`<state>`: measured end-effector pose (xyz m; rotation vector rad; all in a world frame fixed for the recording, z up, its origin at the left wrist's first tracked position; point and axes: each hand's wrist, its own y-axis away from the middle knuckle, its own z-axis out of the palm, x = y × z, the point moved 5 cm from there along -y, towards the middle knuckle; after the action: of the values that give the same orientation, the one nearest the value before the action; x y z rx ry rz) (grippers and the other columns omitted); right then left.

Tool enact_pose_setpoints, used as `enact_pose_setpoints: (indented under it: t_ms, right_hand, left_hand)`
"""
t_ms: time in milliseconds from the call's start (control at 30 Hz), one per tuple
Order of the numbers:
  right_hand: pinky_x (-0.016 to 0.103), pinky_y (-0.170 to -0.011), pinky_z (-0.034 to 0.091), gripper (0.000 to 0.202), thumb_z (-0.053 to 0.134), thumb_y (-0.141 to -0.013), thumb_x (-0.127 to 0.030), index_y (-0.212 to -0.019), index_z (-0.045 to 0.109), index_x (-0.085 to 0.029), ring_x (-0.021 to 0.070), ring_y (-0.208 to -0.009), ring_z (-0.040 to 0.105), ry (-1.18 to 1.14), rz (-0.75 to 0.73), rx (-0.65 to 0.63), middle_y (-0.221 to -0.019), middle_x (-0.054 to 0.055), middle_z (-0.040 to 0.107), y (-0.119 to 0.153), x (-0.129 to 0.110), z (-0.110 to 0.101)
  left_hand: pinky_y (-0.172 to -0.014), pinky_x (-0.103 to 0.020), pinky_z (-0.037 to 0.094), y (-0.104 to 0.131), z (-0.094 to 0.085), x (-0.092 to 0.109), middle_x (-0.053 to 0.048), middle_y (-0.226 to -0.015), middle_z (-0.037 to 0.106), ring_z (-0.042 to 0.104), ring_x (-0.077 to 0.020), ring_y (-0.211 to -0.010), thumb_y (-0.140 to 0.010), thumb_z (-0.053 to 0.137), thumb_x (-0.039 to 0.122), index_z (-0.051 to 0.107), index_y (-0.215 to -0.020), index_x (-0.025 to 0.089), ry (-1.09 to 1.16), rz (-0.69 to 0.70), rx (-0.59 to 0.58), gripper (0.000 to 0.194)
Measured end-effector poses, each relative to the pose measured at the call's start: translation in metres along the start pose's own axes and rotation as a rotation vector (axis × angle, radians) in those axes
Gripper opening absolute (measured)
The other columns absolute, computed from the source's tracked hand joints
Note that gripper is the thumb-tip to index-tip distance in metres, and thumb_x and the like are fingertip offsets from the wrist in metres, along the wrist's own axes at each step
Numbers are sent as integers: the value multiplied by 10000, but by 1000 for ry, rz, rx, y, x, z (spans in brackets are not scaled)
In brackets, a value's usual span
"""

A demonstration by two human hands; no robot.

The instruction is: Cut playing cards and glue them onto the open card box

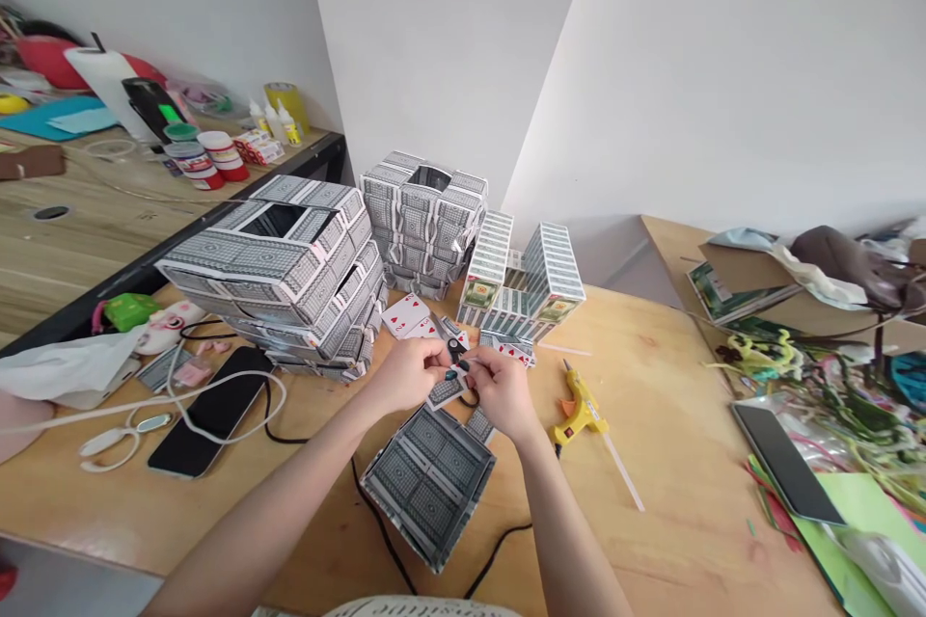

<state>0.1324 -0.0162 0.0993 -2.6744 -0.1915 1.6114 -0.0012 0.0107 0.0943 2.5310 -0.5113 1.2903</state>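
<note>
My left hand (pixel 414 372) and my right hand (pixel 501 389) meet over the middle of the table, both closed in a pinch. Whatever sits between their fingertips is too small and covered to make out. Just below the fingers is a grey-backed playing card (pixel 443 393). Scissors with black handles (pixel 470 399) lie partly hidden under the hands. Face-up playing cards (pixel 406 316) with red hearts are spread behind my left hand. Nearer to me rests an open, shallow tray made of grey-backed cards (pixel 426 482).
Two tall structures of folded cards, one at left (pixel 311 280) and one behind (pixel 426 222), stand near stacked card boxes (pixel 521 284). A yellow glue gun (pixel 581 410) lies to the right. A phone (pixel 213 410), white cable and black cord occupy the left.
</note>
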Motion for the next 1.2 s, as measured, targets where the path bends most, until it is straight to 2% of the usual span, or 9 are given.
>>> enact_pose_setpoints:
  t_ms: [200,367,500,633,767,833,967,1067,1200]
  right_hand:
    - [205,-531,373,232,401,-740,-174,-763,632,-171,117,-520,490,77,-35,9,-556,-6,562,7,0,-4]
    - [207,-528,375,243,401,-744,-191,-781,641,-172,118,-522,495,94,-43,3,-563,-6,559,9,4,-11]
    - [209,-513,383,219,412,-756,-220,-789,624,-178,114,-507,493,26,15,41,-550,-18,542,9,13,-16]
    - [202,-431,374,191,456,-770,-322,-797,573,-173,99,-445,462,-215,142,112,-532,-31,517,18,39,-20]
    - [216,-359,384,328,510,-720,-437,-908,514,-169,95,-387,473,-431,363,329,-608,-11,580,40,87,-30]
    - [232,-347,400,340,506,-715,-438,-911,512,-161,115,-379,512,-331,499,342,-644,25,619,53,108,-33]
    - [259,-350,383,348,432,-772,-445,-950,550,-170,158,-330,519,155,723,182,-504,24,607,60,126,-41]
    - [278,-469,414,359,408,-806,-413,-1008,576,-168,193,-473,596,493,669,216,-504,49,615,41,120,-56]
    - [297,-567,407,375,427,-807,-321,-1143,551,-208,248,-727,633,745,554,219,-707,109,674,7,110,-64]
  left_hand:
    - [-478,-202,296,1,5,13,32,-522,492,442,-101,-513,-647,484,166,508,-582,163,-46,50,-92,69]
    - [-494,-210,306,-3,10,21,26,-529,511,456,-107,-523,-642,472,125,518,-584,168,-127,106,-82,86]
    - [-538,-219,359,-6,11,24,16,-602,584,522,-128,-592,-698,485,174,568,-651,185,-152,136,-48,96]
    - [-678,-221,438,-8,5,15,4,-840,660,595,-138,-765,-775,460,271,605,-927,232,11,129,-65,213]
    - [-747,-258,453,-8,-15,-18,-35,-941,658,602,-160,-846,-799,398,264,573,-1050,221,-42,34,95,309]
    - [-761,-271,455,-5,-19,-34,-54,-940,660,602,-171,-851,-783,408,251,593,-1012,197,-76,-10,114,300]
    - [-736,-287,464,2,-14,-47,-64,-907,668,607,-181,-809,-767,429,283,615,-966,177,-61,-61,71,291]
    - [-701,-285,462,7,-7,-42,-59,-862,674,605,-182,-771,-753,451,282,634,-922,179,-24,-65,19,270]
    - [-676,-274,458,9,-4,-35,-48,-830,676,604,-176,-745,-751,456,273,648,-906,186,20,-49,-17,262]
